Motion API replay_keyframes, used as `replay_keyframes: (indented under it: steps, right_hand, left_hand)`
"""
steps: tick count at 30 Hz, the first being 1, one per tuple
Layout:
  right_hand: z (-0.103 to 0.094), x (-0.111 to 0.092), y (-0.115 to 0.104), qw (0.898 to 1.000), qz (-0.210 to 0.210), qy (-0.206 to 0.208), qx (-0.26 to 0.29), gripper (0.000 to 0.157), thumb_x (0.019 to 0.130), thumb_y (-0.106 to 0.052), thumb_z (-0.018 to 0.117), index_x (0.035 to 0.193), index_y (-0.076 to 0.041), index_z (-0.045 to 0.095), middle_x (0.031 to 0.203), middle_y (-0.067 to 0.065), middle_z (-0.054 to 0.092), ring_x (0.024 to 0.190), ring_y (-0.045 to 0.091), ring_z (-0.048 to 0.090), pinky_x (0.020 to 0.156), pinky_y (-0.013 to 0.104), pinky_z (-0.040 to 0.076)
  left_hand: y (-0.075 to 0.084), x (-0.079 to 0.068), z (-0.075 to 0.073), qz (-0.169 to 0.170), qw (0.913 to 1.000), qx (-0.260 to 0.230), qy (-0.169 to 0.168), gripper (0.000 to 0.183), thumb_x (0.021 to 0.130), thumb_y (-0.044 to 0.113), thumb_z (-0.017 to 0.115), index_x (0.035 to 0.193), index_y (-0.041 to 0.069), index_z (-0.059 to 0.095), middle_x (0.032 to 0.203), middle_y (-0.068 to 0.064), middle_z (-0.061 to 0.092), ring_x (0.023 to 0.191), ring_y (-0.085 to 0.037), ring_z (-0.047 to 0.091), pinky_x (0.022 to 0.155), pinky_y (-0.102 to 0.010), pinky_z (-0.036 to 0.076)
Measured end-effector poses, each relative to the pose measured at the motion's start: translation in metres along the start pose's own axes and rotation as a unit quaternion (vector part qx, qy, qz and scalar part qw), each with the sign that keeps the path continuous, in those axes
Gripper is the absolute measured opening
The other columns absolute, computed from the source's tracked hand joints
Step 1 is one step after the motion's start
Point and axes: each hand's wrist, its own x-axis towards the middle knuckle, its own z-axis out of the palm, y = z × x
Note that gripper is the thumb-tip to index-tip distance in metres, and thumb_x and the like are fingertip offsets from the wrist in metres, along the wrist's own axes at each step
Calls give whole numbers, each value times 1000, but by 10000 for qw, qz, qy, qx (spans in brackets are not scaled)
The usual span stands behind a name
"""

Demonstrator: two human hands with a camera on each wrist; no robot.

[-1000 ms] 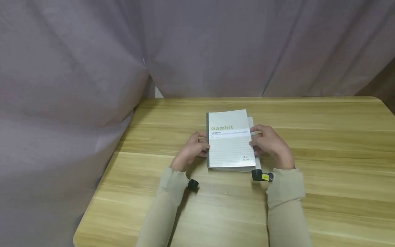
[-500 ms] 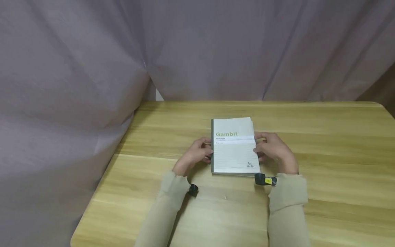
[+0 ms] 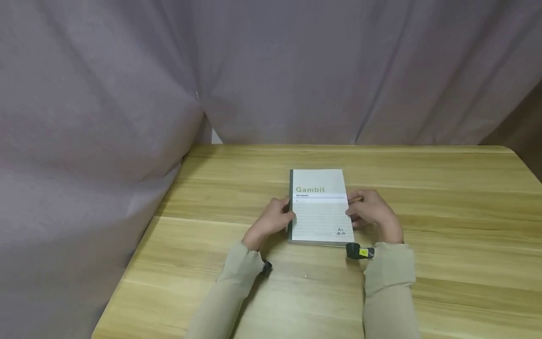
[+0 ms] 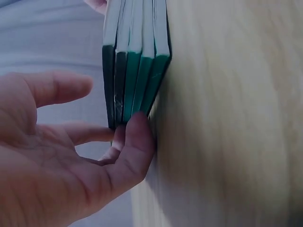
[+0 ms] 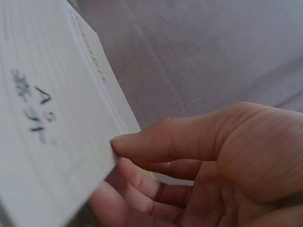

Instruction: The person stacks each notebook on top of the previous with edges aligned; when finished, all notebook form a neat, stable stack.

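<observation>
A white notebook (image 3: 322, 207) with a dark spine and "Gambit" on its cover lies on top of a squared stack. In the left wrist view, the stack's dark and green spines (image 4: 142, 80) show side by side. My left hand (image 3: 272, 221) is at the spine side. Its lower fingertips touch the spines, while its thumb (image 4: 61, 89) stands off from them. My right hand (image 3: 372, 212) is at the opposite edge. There its thumb (image 5: 156, 142) rests at the top notebook's edge, with bent fingers at the side just below; their tips are partly hidden.
The stack sits on a wood-grain table (image 3: 457, 226). Behind and to the left hangs a grey curtain (image 3: 279, 70). A black wrist camera (image 3: 353, 251) is close to the stack's near right corner.
The top notebook, offset from those below a second ago, now lies lined up with them. My left thumb has lifted off the spine in the left wrist view. Both hands stay at the sides.
</observation>
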Motion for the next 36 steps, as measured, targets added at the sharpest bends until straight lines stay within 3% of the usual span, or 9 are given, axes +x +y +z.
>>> replay_keyframes:
  steps: [15,27,33,36]
  right_hand:
    - [2,13,2,9997,31,127,-228,44,87,7,59,128,19,49,99,25,62,72,21,64,65,33,60]
    - [3,14,-2,9982,-130,236,-536,43,86,6,61,126,19,51,101,26,63,77,25,66,69,36,60]
    - [4,11,-9,9905,-371,530,-1213,38,87,-3,65,119,15,54,101,24,62,82,28,63,70,35,54]
    - [5,10,-14,9850,-417,669,-1537,43,94,-13,62,125,15,50,108,27,60,89,33,61,74,40,53]
  left_hand:
    - [-3,3,-7,278,9988,317,-244,52,91,-8,59,143,-5,51,106,-17,63,95,-24,54,79,-32,49]
    - [-6,7,-10,195,9993,205,-248,55,92,-5,60,145,-6,47,116,-21,63,103,-28,58,88,-38,52]
    - [-6,9,-7,-62,9999,20,-109,55,95,3,58,146,-8,44,107,-16,60,87,-23,56,70,-29,50]
    - [-6,9,-8,-108,9999,-70,0,53,97,5,57,146,-8,43,103,-14,58,82,-21,54,65,-27,47]
